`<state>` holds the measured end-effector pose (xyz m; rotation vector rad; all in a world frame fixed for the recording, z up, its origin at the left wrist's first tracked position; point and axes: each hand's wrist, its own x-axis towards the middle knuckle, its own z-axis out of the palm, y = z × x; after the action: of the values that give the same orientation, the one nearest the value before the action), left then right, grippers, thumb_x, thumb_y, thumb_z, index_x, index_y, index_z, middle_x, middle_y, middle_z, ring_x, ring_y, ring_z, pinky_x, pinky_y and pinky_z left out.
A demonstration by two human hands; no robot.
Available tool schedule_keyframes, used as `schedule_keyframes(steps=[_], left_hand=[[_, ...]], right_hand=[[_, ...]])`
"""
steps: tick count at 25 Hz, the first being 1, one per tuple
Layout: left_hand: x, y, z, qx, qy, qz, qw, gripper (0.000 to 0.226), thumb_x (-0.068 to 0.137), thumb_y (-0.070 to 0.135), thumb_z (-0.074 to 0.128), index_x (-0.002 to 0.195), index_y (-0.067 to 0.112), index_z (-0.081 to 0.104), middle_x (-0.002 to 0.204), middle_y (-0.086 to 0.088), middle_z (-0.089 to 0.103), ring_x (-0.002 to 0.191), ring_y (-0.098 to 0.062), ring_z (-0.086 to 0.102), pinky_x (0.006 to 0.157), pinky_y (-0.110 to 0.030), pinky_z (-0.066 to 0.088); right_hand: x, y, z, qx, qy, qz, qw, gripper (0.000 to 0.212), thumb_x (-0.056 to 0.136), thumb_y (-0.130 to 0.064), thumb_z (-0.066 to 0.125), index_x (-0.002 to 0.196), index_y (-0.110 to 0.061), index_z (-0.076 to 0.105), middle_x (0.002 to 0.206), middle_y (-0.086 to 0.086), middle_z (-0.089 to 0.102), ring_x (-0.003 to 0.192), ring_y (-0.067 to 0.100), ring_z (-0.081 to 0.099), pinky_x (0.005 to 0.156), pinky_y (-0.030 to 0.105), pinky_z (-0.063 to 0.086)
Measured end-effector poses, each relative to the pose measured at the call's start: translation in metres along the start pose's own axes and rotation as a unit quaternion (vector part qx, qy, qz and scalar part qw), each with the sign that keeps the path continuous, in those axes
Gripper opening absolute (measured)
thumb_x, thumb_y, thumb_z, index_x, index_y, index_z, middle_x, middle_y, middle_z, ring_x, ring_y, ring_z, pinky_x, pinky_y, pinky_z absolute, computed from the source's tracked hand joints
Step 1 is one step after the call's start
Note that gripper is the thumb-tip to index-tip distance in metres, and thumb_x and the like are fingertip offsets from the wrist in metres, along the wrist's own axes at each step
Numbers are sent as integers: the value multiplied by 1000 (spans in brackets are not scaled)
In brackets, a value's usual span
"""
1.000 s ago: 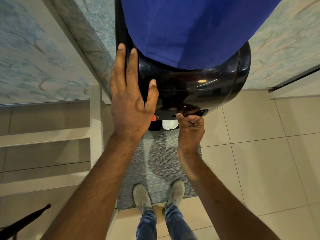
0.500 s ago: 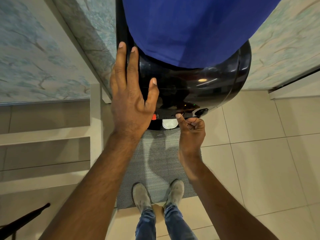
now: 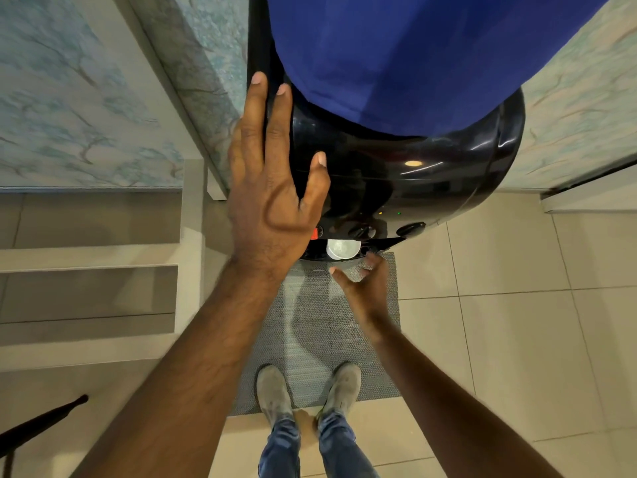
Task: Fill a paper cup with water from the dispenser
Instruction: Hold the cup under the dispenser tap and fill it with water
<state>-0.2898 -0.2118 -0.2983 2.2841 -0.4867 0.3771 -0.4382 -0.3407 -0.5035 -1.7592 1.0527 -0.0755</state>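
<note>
Our left hand [image 3: 272,188] lies flat, palm down, fingers straight and thumb spread wide, forearm stretched forward. Our right hand [image 3: 363,284] hangs lower with fingers loosely spread and empty, blurred, wrist bent, arm reaching in from the lower right.

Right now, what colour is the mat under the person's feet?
Grey, with a fine woven texture. The mat shows best in the head view, its only view.

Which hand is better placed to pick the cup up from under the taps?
Right. The right hand hangs open just in front of the paper cup, while the left hand lies flat on the dispenser top.
</note>
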Motion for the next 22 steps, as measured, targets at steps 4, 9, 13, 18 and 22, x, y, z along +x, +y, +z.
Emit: schedule_keyframes(steps=[4,9,13,18,22], left_hand=[[-1,-2,3,-5,1,6,1000,70,101,35,53,162,9,31,171,-15,21,157,-27,27,120,-53,36],[-2,-1,4,-11,4,-8,1000,70,102,40,49,163,13,29,173,-10,19,157,-24,25,125,-41,31],[-1,-2,4,1,-8,-13,1000,70,103,44,46,164,15,27,174,-7,17,157,-23,24,121,-12,14],[-3,-2,2,0,-13,-18,1000,71,102,45,46,164,16,27,174,-5,16,157,-24,25,114,-3,7],[-2,2,-1,4,-18,-14,1000,71,102,41,48,164,15,26,174,-6,16,158,-24,24,121,-22,24]], right_hand=[[28,-1,10,-43,-6,-35,998,91,66,-44,91,137,-17,43,135,4,52,122,20,55,102,33,50],[45,-8,23,4,10,-74,997,74,65,-32,91,126,-26,51,119,-5,61,103,5,63,73,6,48],[47,-4,29,15,14,-76,997,67,69,-32,87,127,-25,55,114,-16,62,98,-6,62,69,4,47],[44,0,24,9,12,-74,997,64,71,-31,86,127,-25,54,117,-4,65,100,8,65,71,12,51],[29,-5,11,4,13,-72,997,65,69,-35,86,126,-30,54,115,-12,62,97,-3,61,68,5,48]])
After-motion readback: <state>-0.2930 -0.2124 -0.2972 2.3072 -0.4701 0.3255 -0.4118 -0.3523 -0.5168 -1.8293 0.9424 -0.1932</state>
